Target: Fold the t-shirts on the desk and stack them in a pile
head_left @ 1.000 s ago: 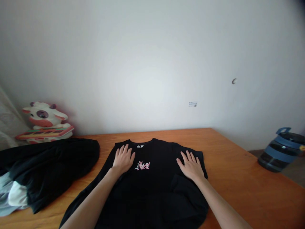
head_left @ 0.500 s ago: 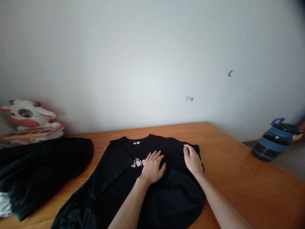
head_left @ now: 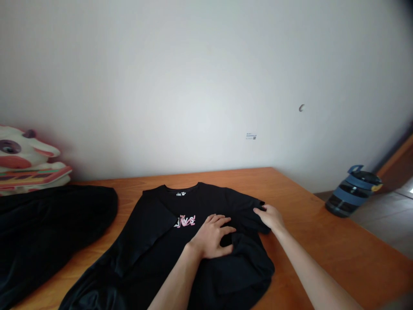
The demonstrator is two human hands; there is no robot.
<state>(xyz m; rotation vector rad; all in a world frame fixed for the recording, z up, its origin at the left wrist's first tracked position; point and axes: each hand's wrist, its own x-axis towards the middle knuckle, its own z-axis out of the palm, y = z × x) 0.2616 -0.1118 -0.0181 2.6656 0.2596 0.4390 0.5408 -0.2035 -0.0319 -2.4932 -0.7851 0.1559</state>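
Observation:
A black T-shirt (head_left: 155, 254) with a pink and white print on its chest lies spread on the wooden table, neckline toward the wall. Its left-side sleeve is folded inward over the front, and the lower right part is bunched. My left hand (head_left: 214, 237) rests on the chest just right of the print, fingers spread. At the right, my right hand (head_left: 271, 217) pinches the edge of the shirt's sleeve between thumb and fingers; some fingertips are hidden behind the cloth.
A black garment (head_left: 54, 232) lies at the left. Behind it stands a cow-shaped toy keyboard (head_left: 32, 161). A blue and black water bottle (head_left: 351, 191) is by the table's right edge. The wooden table (head_left: 322, 249) meets a white wall at the back.
My right hand has moved outward to the sleeve's end and taken hold of it; the sleeve now extends to the right. My left hand has spread its fingers. The view has turned rightward.

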